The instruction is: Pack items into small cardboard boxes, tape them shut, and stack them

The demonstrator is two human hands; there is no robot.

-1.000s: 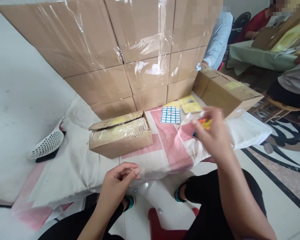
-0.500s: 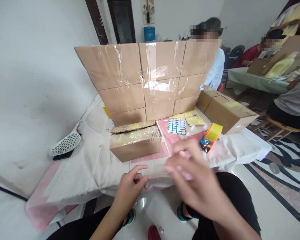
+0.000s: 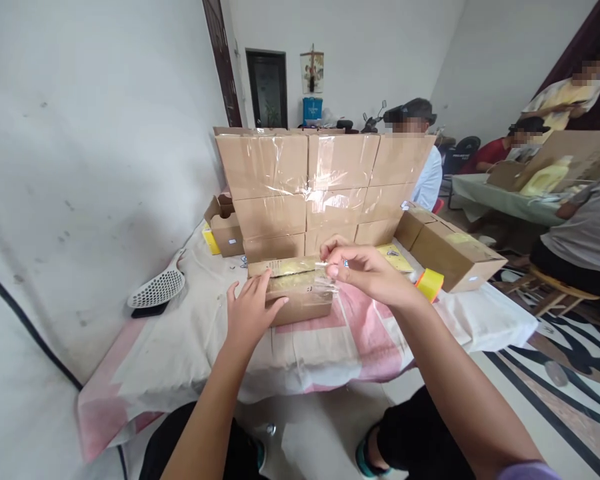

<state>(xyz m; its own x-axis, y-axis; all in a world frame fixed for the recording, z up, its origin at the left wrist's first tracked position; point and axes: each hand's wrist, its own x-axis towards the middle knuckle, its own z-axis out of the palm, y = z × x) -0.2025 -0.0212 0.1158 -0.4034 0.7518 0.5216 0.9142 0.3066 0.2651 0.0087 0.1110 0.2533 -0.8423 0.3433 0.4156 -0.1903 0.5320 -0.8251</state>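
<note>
A small cardboard box stands on the cloth in front of me, a narrow gap showing between its top flaps. My left hand rests on its left end, fingers spread over the top and front. Across the top runs a shiny strip of clear tape. At the box's right end, my right hand pinches the end of this tape between thumb and fingers. Right of that hand, partly hidden behind the forearm, is an orange tape dispenser with a yellow roll.
A wall of taped cardboard boxes rises behind the small box. A long box lies at the right, an open box at the back left. A white perforated swatter-like thing lies left. People sit beyond the table.
Both hands have moved forward from the table's front edge to the small box. My left hand now lies on it, and the right has brought the tape to its right end. The view has shifted.
</note>
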